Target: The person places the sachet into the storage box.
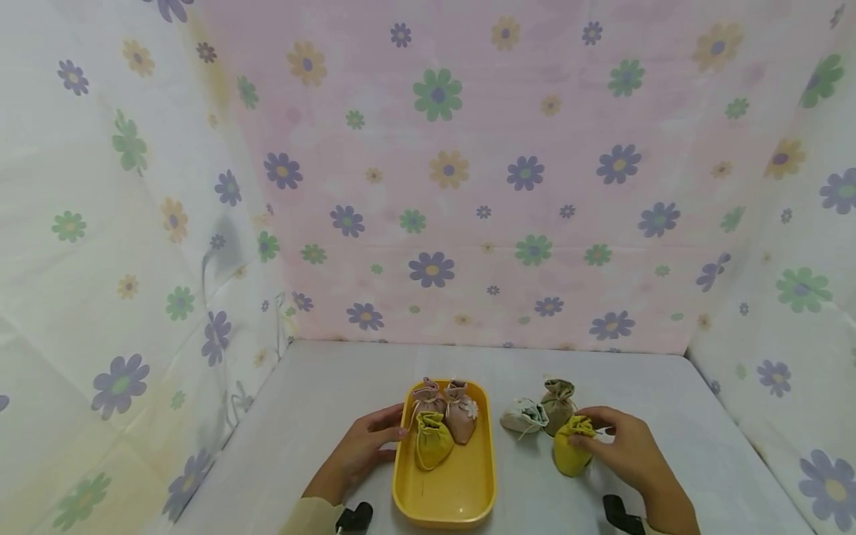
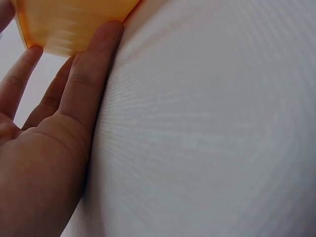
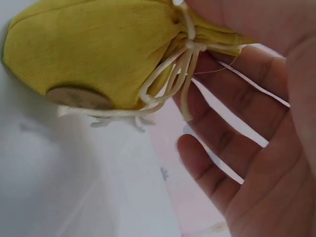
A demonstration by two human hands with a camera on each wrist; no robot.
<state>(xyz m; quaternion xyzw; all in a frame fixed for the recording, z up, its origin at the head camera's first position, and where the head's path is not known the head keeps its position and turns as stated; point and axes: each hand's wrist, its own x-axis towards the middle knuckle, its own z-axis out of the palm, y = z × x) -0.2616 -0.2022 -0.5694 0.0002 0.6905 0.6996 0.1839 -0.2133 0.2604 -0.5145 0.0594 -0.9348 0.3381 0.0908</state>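
A yellow tray stands left of centre in the head view, holding two dusky pink drawstring pouches and a mustard yellow one. My left hand touches the tray's left side; in the left wrist view its fingers stretch fairly straight against the wall. To the right, my right hand pinches another mustard yellow drawstring pouch by its gathered neck. Cream cord and a round brown patch show on this pouch in the right wrist view.
Close behind the gripped pouch are a pale whitish-green pouch lying on its side and an olive-brown pouch. Everything stands on a white-covered table, with flower-patterned cloth behind and at both sides.
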